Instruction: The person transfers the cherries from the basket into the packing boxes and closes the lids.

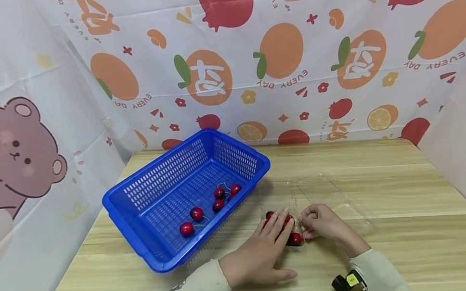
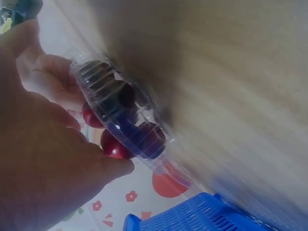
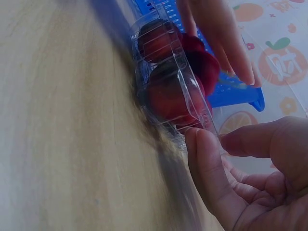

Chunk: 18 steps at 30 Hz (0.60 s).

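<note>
A clear plastic box lies on the table with several red cherries in its near part. My left hand lies over these cherries with its fingers extended, touching them from above. At the box's right side my right hand pinches the rim between thumb and forefinger, plainest in the right wrist view. A clear, lid-like plastic part spreads out to the right of the box. Some cherries are hidden beneath the left fingers.
A blue plastic basket stands to the left, close to the box, with several loose cherries on its floor. Printed cloth hangs behind the wooden table and at its sides. A black strap device sits at the right wrist.
</note>
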Available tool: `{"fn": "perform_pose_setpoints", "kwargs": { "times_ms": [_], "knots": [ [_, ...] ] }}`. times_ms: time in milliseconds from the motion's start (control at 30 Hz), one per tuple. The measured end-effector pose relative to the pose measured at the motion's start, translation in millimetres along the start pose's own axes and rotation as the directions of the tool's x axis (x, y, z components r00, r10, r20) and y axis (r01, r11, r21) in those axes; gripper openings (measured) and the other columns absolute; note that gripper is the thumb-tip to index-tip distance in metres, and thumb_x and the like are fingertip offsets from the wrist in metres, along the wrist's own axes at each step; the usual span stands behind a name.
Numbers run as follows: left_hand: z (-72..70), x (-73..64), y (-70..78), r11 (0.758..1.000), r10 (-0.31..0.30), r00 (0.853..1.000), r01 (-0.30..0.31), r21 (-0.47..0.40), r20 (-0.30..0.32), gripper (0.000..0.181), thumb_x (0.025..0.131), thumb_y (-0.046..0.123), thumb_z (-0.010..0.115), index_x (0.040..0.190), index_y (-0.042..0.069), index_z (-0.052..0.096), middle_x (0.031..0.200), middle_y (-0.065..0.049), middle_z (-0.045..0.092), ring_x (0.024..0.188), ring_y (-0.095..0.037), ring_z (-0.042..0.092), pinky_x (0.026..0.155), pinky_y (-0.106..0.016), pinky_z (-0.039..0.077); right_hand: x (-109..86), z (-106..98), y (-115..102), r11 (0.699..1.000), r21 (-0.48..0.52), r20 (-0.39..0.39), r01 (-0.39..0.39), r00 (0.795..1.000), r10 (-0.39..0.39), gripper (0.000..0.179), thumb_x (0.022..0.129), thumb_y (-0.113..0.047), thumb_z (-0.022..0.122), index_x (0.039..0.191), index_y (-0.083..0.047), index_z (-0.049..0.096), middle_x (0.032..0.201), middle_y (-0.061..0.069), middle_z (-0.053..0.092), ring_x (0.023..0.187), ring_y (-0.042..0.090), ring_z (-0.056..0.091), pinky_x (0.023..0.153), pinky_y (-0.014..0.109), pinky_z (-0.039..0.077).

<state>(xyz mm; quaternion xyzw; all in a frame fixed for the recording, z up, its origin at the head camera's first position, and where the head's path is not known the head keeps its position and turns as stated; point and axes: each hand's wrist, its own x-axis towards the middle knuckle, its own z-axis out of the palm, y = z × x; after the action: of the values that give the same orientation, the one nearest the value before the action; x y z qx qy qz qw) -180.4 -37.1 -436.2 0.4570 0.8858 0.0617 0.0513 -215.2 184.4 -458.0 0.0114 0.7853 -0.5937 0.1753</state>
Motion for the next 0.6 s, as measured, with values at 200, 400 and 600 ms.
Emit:
{"fn": "perform_pose_setpoints", "kwargs": {
  "times_ms": [200,400,600],
  "knots": [
    [0.9,1.6,-3.1,1.0,-0.013,0.999,0.014,-0.013,0.032,0.101,0.086,0.066,0.052,0.153,0.004,0.009,0.16,-0.017,-0.002,0.147,-0.033,0.002,0.114,-0.051,0.021,0.2,0.1,0.3,1.0,-0.001,0.004,0.002,1.0,-0.002,0.019,0.097,-0.004,0.05,0.105,0.014,0.05,0.076,0.01,0.059,0.062,0.014,0.063,0.059,0.028,0.056],
    [-1.1,2.5,-5.4,0.999,-0.022,0.997,0.025,-0.039,0.075,0.099,0.087,0.066,0.051,0.153,0.004,0.011,0.16,-0.016,0.001,0.147,-0.03,0.003,0.116,-0.048,0.019,-1.1,-0.1,-0.5,1.0,0.0,0.013,0.008,1.0,-0.008,0.019,0.097,-0.003,0.049,0.105,0.014,0.05,0.075,0.01,0.059,0.062,0.014,0.063,0.059,0.028,0.056],
    [0.3,2.9,-6.1,1.0,-0.022,0.998,0.023,-0.017,0.066,0.097,0.086,0.064,0.053,0.152,0.003,0.017,0.16,-0.015,0.002,0.147,-0.03,0.005,0.116,-0.048,0.02,-2.0,-0.9,-1.9,1.0,0.017,0.025,0.016,1.0,-0.016,0.017,0.097,-0.001,0.048,0.104,0.015,0.049,0.075,0.01,0.059,0.062,0.013,0.063,0.059,0.026,0.056]
  ]
}}
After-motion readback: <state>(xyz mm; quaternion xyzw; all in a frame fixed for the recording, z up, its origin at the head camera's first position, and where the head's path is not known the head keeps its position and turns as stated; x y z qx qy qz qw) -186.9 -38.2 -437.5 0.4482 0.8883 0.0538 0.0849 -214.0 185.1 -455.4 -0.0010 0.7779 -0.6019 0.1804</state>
